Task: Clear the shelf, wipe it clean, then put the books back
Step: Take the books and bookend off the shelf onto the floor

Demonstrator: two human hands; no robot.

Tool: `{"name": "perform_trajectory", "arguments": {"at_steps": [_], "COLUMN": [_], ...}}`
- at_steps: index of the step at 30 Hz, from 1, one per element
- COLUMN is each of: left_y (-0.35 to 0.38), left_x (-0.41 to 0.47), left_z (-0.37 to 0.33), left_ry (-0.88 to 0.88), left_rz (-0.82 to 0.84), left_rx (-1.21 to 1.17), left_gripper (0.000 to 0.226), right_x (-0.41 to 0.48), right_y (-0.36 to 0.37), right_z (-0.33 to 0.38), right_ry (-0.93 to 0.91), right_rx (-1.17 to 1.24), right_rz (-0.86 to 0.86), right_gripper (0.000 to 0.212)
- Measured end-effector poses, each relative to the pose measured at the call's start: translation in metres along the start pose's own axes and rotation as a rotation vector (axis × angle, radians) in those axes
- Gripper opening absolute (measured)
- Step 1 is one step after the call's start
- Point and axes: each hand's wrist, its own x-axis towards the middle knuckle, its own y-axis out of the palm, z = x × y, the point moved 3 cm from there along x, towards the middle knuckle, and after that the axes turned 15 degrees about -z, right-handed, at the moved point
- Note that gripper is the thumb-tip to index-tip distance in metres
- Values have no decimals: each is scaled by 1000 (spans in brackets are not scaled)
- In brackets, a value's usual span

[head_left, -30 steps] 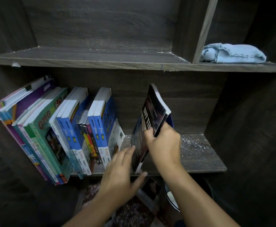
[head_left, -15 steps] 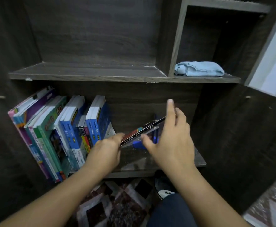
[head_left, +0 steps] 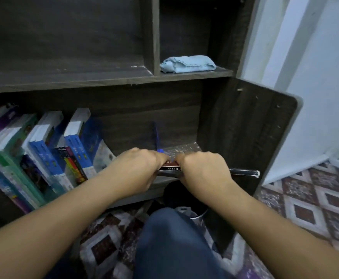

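Knee: one, in blue denim (head_left: 170, 238), is sitting nearest, between the forearms.
Hands: two; the left hand (head_left: 136, 170) and right hand (head_left: 202, 170) are curling side by side, nearly touching, both gripping the dark book (head_left: 171, 168).
Dark book: one, is lying flat in both grips, its right end jutting past the right hand, just before the lower shelf (head_left: 184, 148).
Leaning books (head_left: 50, 158): one row, tilting left; count unclear.
Cloth (head_left: 187, 64): one, light blue, is lying folded on the upper shelf (head_left: 104, 81).
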Motion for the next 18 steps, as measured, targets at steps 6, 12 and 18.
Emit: {"name": "perform_trajectory", "arguments": {"at_steps": [6,12,18], "left_y": [36,99,155], "left_x": [38,68,84], "left_z": [-82,-186,-254], "left_ry": [170,276,431], "left_rz": [66,262,342], "left_rx": [-209,-402,-473], "left_gripper": [23,22,19], "right_x": [-77,-169,-242], "right_y": [-13,2,33], "right_z": [-74,-139,-182], "right_ry": [125,334,516], "right_rx": [19,13,51], "right_rz": [169,397,521], "right_gripper": [27,25,28]}}
